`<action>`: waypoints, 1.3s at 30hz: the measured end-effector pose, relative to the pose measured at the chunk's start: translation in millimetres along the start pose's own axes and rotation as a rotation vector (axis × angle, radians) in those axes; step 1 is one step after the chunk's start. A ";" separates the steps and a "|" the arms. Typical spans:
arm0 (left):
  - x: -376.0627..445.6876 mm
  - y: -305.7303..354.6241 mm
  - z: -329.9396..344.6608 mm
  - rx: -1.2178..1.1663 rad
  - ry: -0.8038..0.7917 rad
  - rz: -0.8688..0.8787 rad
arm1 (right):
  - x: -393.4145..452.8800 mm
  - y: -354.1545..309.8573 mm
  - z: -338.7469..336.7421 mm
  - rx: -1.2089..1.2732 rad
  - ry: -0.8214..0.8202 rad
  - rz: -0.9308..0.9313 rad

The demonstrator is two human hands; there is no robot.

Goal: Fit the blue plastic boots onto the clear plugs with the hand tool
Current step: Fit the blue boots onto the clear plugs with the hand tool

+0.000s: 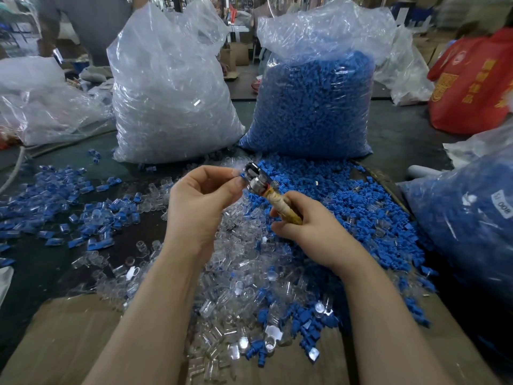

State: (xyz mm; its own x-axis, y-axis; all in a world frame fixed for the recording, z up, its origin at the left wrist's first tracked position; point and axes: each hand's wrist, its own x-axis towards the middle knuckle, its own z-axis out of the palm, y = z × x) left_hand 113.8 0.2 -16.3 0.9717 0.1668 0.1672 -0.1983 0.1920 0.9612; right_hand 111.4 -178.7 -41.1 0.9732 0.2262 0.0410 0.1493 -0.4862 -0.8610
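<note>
1. Blue boot (242, 176), mid-frame, is pinched in the left hand (198, 201) grip against the tool (266, 190) head.
2. Right hand (302, 220) grip wraps the tool's taped handle.
3. Loose plugs (236, 273) litter the surface (36, 270) below.

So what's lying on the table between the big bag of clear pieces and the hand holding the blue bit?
In the head view, loose clear plugs and a few blue boots lie scattered between the clear-plug bag and the left hand.
</note>
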 end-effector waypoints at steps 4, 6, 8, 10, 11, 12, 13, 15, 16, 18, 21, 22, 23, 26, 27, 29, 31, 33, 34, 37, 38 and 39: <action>1.0 -1.1 -2.3 0.017 -0.010 0.020 | -0.1 1.2 0.0 -0.008 -0.010 -0.003; 1.5 -1.3 -2.9 0.020 -0.019 0.026 | 0.1 1.9 0.1 -0.024 -0.007 -0.010; 1.3 -1.4 -3.2 0.020 -0.031 0.033 | 0.4 2.1 0.8 -0.035 -0.005 -0.012; 1.1 -1.2 -3.2 0.020 -0.038 0.039 | 0.5 2.2 1.6 -0.055 -0.008 -0.011; 1.2 -1.2 -3.3 0.020 -0.037 0.041 | 0.7 2.5 2.1 -0.068 -0.011 -0.009; 1.3 -1.1 -3.3 0.021 -0.036 0.042 | 1.0 2.9 2.4 -0.084 -0.011 -0.009; 1.4 -0.8 -3.3 0.022 -0.035 0.042 | 1.2 3.4 2.6 -0.101 -0.008 -0.010; 1.7 -0.5 -3.0 0.020 -0.034 0.039 | 1.4 4.1 2.8 -0.125 0.004 -0.013; 1.8 -0.5 -2.6 0.019 -0.035 0.037 | 1.2 4.3 2.8 -0.133 0.013 -0.016; 1.3 -0.7 -2.1 0.015 -0.038 0.033 | 0.7 4.6 3.0 -0.147 0.037 -0.024; 1.3 -0.6 -2.8 0.007 -0.041 0.029 | 0.4 3.8 4.3 -0.179 0.082 -0.040; 1.2 -0.5 -2.9 0.004 -0.043 0.027 | 0.5 3.6 4.7 -0.197 0.094 -0.049; 1.1 -0.6 -2.8 0.003 -0.043 0.027 | 0.5 3.5 5.0 -0.209 0.102 -0.054; 0.7 -0.7 -2.8 -0.003 -0.038 0.018 | 0.2 3.1 4.9 -0.223 0.101 -0.043; 0.3 -0.1 -2.9 -0.009 -0.038 0.009 | -0.1 2.9 4.7 -0.226 0.095 -0.041; -0.1 1.3 -3.2 -0.033 -0.037 -0.021 | -0.6 1.5 5.3 -0.222 0.085 -0.043; 0.1 2.3 -3.1 -0.078 -0.027 -0.069 | -0.7 -0.4 6.7 -0.205 0.088 -0.045; 1.9 2.8 -4.9 -0.144 -0.001 -0.137 | 0.0 -1.6 7.2 -0.199 0.117 -0.038; 3.7 3.1 -7.4 -0.190 0.024 -0.180 | 0.6 -1.0 6.5 -0.210 0.142 -0.036; 12.9 3.7 -25.3 -0.356 0.175 -0.303 | 1.7 3.2 2.7 -0.300 0.237 -0.057; 16.3 3.5 -34.7 -0.418 0.232 -0.329 | 1.9 5.0 1.7 -0.355 0.270 -0.066; 19.4 3.3 -44.7 -0.485 0.285 -0.346 | 2.3 6.5 1.2 -0.422 0.301 -0.068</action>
State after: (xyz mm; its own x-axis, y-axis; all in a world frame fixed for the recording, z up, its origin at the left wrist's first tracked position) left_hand 126.3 47.3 -19.7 0.9312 0.2537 -0.2618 0.0190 0.6833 0.7299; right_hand 114.4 -180.3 -47.2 0.9568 0.0462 0.2870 0.2106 -0.7909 -0.5746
